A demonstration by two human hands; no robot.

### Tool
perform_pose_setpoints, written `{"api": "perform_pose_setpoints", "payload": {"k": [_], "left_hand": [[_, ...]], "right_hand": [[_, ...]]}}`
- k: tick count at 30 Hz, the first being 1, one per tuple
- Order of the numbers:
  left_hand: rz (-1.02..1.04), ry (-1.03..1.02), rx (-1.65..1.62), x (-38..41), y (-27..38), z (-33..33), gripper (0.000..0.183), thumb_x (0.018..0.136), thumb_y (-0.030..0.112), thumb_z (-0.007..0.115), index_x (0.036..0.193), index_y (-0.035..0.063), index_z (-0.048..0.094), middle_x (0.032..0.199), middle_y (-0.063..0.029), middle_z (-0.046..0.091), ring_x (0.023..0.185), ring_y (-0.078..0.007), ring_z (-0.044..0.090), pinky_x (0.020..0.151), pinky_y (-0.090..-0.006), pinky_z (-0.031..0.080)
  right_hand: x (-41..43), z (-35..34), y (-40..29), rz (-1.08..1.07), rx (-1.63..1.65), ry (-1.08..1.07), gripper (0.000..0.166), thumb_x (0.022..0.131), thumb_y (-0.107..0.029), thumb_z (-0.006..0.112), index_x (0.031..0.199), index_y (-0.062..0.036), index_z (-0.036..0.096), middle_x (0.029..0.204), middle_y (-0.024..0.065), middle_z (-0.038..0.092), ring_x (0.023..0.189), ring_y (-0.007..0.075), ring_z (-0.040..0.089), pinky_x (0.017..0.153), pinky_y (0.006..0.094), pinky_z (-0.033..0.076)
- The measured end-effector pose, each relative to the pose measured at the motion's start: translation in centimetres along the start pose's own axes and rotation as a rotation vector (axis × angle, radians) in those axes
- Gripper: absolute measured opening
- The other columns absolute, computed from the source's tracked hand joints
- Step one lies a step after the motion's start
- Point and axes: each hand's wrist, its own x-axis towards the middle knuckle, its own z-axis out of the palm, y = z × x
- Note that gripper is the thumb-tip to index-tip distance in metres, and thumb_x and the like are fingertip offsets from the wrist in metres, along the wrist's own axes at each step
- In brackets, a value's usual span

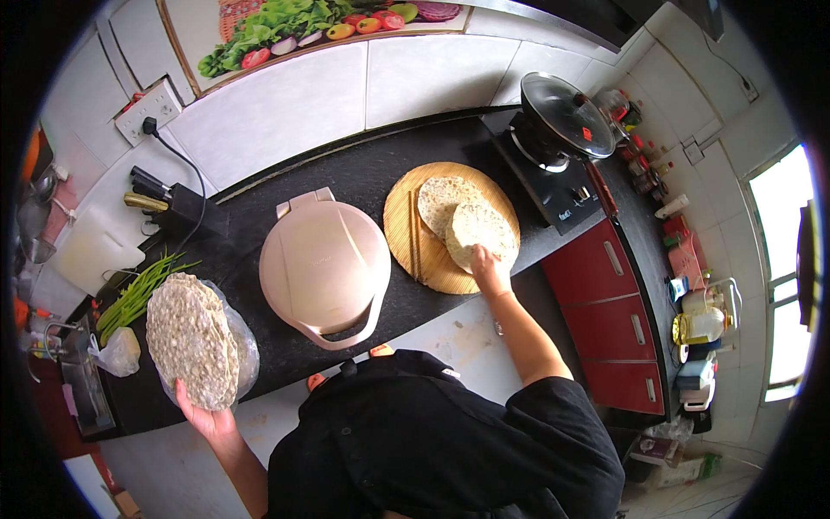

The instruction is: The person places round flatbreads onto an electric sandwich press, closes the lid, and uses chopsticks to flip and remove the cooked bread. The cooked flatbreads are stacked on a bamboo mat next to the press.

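My left hand grips the lower edge of a stack of speckled flatbreads, raised at the left over a clear plastic bag. My right hand holds the near edge of a round flatbread over a round bamboo board. That flatbread overlaps another flatbread on the board. A pair of wooden chopsticks lies on the board's left part. Between my hands stands a pink electric baking pan with its lid closed.
A gas stove bears a lidded pan at the back right. Green vegetable stalks, a knife block and a tied plastic bag are at the left. Bottles and jars line the right counter. The sink is far left.
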Motion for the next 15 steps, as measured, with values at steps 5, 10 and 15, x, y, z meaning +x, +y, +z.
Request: {"api": "perform_pose_setpoints", "payload": {"k": [5,10,15], "left_hand": [[0.017,-0.041,0.012,0.7,1.8,-1.0,0.062,0.085,0.030,0.061,0.138,0.0057,0.039,0.140,-0.0133,0.043,0.126,-0.0328,0.042,0.106,-0.0505,0.034],[0.024,-0.075,-0.090,0.7,4.2,-2.9,0.062,0.084,0.026,0.063,0.137,0.0059,0.039,0.138,-0.0132,0.044,0.125,-0.0335,0.043,0.103,-0.0535,0.036],[0.095,-0.069,-0.124,1.3,7.0,-7.0,0.055,0.084,0.022,0.062,0.132,0.0035,0.044,0.132,-0.0128,0.051,0.121,-0.0318,0.047,0.102,-0.0514,0.038]], "right_hand": [[3.2,-8.5,-1.2,0.238,0.181,0.521,0.024,0.078,-0.003,0.058,0.101,-0.0090,0.064,0.068,0.0155,0.060,0.064,0.0309,0.062,0.059,0.0364,0.050],[5.9,-16.1,-8.6,0.393,1.155,0.473,0.028,0.084,0.002,0.049,0.111,0.0029,0.059,0.087,0.0018,0.063,0.078,0.0063,0.057,0.070,0.0206,0.046],[5.5,-16.1,-24.0,0.225,1.984,0.083,0.019,0.088,0.000,0.043,0.100,-0.0022,0.058,0.090,0.0027,0.063,0.078,0.0090,0.059,0.068,0.0224,0.048]]}}
